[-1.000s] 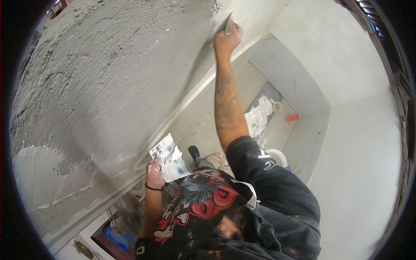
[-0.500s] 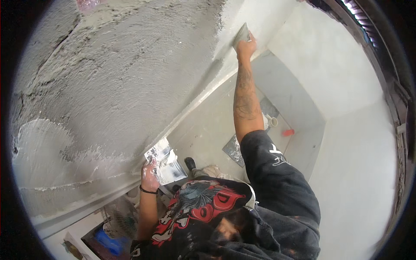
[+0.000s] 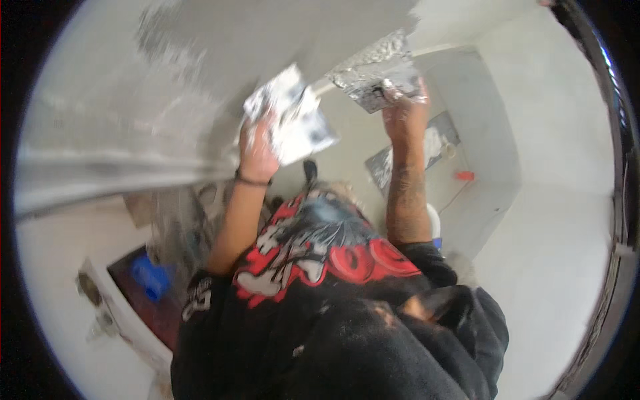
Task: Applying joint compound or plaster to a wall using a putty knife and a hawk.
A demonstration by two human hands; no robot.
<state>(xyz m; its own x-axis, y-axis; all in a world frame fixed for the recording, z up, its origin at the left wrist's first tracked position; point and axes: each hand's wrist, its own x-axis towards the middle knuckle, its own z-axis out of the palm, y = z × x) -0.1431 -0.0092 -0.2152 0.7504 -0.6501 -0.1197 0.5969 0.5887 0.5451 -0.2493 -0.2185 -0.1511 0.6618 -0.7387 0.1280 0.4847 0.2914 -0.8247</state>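
Observation:
My left hand [image 3: 260, 147] is closed on a wide metal plaster blade [image 3: 307, 133] loaded with white paste, in the upper middle of the view. Just right of it, my right hand [image 3: 405, 113] grips a flat metal trowel [image 3: 367, 73] smeared with paste, raised near the wall [image 3: 213, 47]. A gap separates the two tools. The wall has grey and white patches of plaster. Both hands have paste on or around the fingers, and the picture is blurred.
Below lie a dark board [image 3: 380, 173] with white paste, a small beige container [image 3: 448, 150], a red object [image 3: 465, 176] and a white bucket [image 3: 433, 217]. At lower left are a blue item [image 3: 150, 277] and clutter. Pale walls [image 3: 560, 267] enclose the right side.
My right hand has come down from high on the wall toward my left hand. My left hand and its blade have risen toward the middle, and the view has shifted.

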